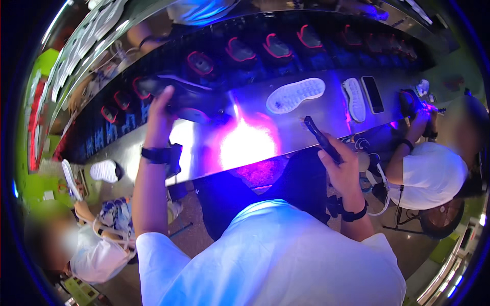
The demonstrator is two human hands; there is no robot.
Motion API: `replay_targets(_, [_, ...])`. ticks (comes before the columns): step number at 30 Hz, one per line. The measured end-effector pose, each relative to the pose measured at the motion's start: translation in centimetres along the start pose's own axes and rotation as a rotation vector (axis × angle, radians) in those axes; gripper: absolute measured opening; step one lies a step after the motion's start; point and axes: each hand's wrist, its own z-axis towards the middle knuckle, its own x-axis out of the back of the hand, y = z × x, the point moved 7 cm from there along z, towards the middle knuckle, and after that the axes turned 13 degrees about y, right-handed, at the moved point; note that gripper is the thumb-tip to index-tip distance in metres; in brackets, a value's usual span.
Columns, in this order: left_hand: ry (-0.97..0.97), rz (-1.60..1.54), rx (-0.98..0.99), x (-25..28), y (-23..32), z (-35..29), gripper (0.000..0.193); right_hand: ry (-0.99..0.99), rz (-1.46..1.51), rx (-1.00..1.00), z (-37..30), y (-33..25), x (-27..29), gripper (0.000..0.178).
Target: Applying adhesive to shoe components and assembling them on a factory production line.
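A dark shoe with a pale curved edge [196, 104] was at the left of the person's work space, above or on the silver metal table [334, 127]; which of the two could not be told. The left hand [161, 109] was at its left end, thumb raised beside it, most of the fingers out of sight, so how firmly they gripped could not be told. The right hand [341, 166], well apart from the left, was closed around a slim, dark-handled tool [324, 140], its tip pointing far and left over the near part of the table.

Between the hands, a white and pink glare [247, 145] washed out part of the tabletop. Beyond the tool lay a studded white shoe sole [296, 96]; to its right were a narrower white sole [353, 100] and, just beside that, a black rectangular phone [372, 95]. Along the far side ran a row of dark shoes with red-edged openings [240, 49].

At the right, a co-worker in a white shirt [431, 173] bent over a dark object [408, 102]; at the near left, another white-shirted co-worker [99, 260] held up a thin white piece [71, 179].
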Motion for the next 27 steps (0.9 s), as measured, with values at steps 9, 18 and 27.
replay_targets(9, [0.055, 0.762, -0.738, -6.2, -1.8, -17.5, 0.081, -0.077, 0.056, 0.048, 0.1, 4.3, -4.8, 0.036])
replay_targets(18, [-0.195, 1.048, -1.018, -4.9, -6.9, -27.1, 0.069, -0.357, 0.043, -0.005, -0.9, 3.9, -12.0, 0.034])
replay_targets(27, [-0.292, 1.11, -1.074, -3.8, -7.7, -27.7, 0.051, -0.404, 0.016, -0.052, -3.0, 4.9, -13.0, 0.036])
